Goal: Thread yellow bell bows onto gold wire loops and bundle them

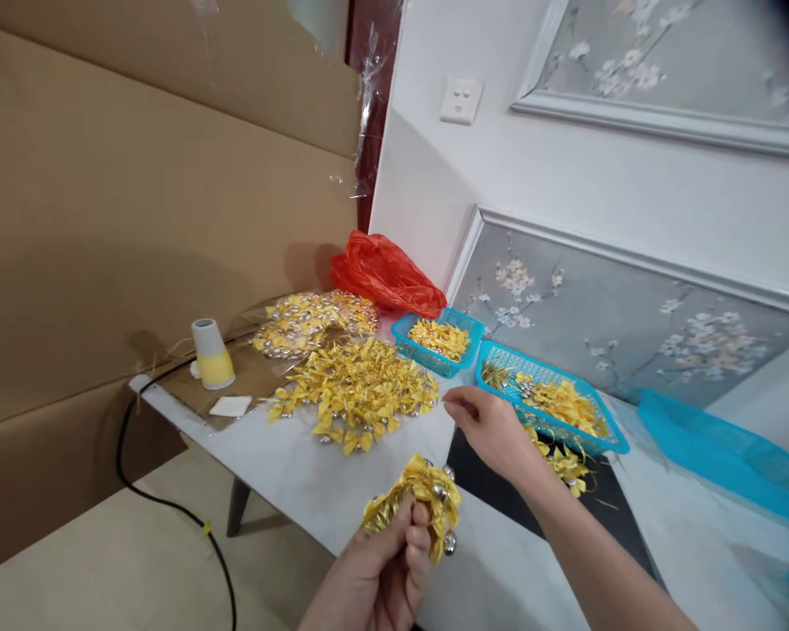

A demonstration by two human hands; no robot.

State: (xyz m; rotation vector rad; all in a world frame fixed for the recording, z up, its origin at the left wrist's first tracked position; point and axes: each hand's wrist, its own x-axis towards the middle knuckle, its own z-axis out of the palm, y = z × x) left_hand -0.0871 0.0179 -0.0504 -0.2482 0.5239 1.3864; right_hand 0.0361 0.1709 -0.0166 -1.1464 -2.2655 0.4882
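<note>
Roughly midway, judging by the piles: white marble-look table (pixel 316 473) carries a big loose heap of yellow ribbon bows (pixel 358 393), plus two blue plastic baskets (pixel 614 438) part filled; left hand (pixel 381 583) fingers curled tight round a gathered bunch of yellow bows with silver bells (pixel 421 504); right hand (pixel 493 429) pinches something tiny by the heap, can't tell what

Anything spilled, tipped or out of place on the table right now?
Yes. A few yellow ribbon bows lie outside the large blue plastic basket, spilled onto the white marble table beside the right hand. The white and yellow paper cup stands upside down. The left hand grips a bunch of bows with silver bells.
</note>
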